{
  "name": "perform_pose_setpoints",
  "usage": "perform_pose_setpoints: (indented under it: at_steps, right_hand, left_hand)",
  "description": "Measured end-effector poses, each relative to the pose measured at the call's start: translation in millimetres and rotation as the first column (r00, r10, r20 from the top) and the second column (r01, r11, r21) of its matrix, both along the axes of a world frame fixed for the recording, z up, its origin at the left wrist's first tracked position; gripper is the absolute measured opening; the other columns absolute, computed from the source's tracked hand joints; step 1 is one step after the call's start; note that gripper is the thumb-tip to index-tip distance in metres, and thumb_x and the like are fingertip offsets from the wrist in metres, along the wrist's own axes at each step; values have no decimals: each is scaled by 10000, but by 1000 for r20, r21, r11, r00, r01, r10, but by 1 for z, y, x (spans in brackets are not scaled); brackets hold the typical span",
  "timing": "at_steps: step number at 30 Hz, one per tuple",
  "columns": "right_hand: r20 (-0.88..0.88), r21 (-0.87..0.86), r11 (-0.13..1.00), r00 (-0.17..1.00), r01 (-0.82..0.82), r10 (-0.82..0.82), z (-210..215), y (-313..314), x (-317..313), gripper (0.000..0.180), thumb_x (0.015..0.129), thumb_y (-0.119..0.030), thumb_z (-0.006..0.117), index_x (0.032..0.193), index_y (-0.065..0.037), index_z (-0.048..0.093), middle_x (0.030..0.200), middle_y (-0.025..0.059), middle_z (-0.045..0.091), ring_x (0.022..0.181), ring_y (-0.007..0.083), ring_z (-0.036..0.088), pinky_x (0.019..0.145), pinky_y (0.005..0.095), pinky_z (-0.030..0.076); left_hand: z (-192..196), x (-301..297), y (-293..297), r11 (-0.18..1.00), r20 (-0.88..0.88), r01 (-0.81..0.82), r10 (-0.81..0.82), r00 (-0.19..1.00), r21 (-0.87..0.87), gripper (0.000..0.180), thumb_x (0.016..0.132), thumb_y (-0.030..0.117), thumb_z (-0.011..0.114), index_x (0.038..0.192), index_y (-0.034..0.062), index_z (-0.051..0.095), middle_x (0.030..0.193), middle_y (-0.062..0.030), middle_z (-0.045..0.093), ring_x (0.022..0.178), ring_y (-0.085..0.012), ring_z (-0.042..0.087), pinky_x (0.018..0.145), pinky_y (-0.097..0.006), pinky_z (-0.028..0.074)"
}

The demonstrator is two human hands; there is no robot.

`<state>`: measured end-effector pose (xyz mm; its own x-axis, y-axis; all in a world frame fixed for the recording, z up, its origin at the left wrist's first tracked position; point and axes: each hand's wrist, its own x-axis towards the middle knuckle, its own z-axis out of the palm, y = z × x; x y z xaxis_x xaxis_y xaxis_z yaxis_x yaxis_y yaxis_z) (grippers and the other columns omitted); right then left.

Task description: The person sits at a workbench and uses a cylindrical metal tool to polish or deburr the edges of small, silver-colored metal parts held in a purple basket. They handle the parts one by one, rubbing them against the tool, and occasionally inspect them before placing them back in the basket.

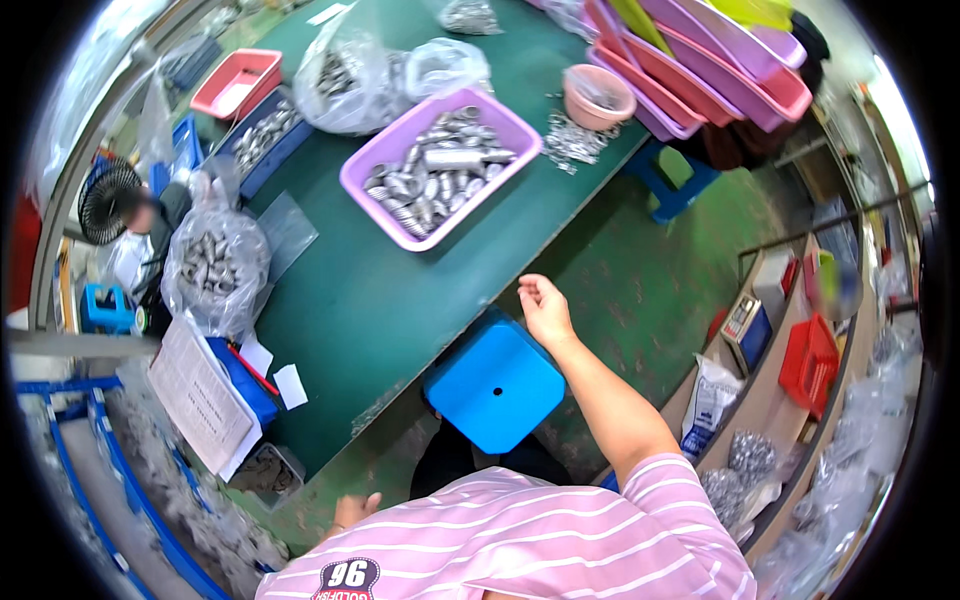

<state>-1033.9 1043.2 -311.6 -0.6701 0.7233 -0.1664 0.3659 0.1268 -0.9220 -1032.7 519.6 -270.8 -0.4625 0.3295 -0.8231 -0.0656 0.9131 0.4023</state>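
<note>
beside the striped shirt (pixel 500 515), left hand (pixel 351 510) half curled, grip impossible to tell. just ahead, by the green table (pixel 340 280), blue plastic stool (pixel 485 372), rounded-square seat, sides aslant with the table edge. near its upper corner, right hand (pixel 546 313) loosely bent, empty. on the table beyond, purple basin (pixel 392 147) of shiny metal cylinders (pixel 455 158), long axis lower left to upper right.

A black fan (pixel 98 205) stands at left; a red basket (pixel 811 368) at right.
</note>
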Motion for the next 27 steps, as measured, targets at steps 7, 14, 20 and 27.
perform_pose_setpoints:
  at_steps: [7,14,20,27]
  right_hand:
    - [-44,-386,908,979,165,-197,56,-8,-118,551,935,-334,595,1304,19,388,1032,128,597,877,186,625,660,302,535]
    - [294,-270,913,929,305,-224,57,-13,-198,352,884,-118,558,1142,39,378,901,189,620,605,228,654,389,356,532]
    - [259,-155,923,916,351,-305,72,-43,-194,164,868,-89,523,925,63,494,641,148,590,390,194,537,282,307,362]
    - [253,-189,931,932,311,-260,68,-151,-131,240,881,-107,516,1063,6,408,708,130,562,412,170,496,309,293,337]
  left_hand:
    - [-45,46,-49,975,366,-101,169,915,-197,191,844,177,698,901,-5,701,820,-70,697,742,-115,633,674,-285,509]
    - [-56,16,-38,985,460,-153,172,871,-77,273,872,259,677,953,-1,707,862,-77,706,790,-131,644,723,-298,510]
    - [-52,-12,-30,982,478,-166,106,872,85,344,896,329,659,997,4,711,899,-84,713,831,-145,653,764,-309,512]
    - [-2,-47,8,868,475,-341,144,868,361,422,916,444,601,1039,56,713,891,-99,716,813,-155,664,722,-304,513]
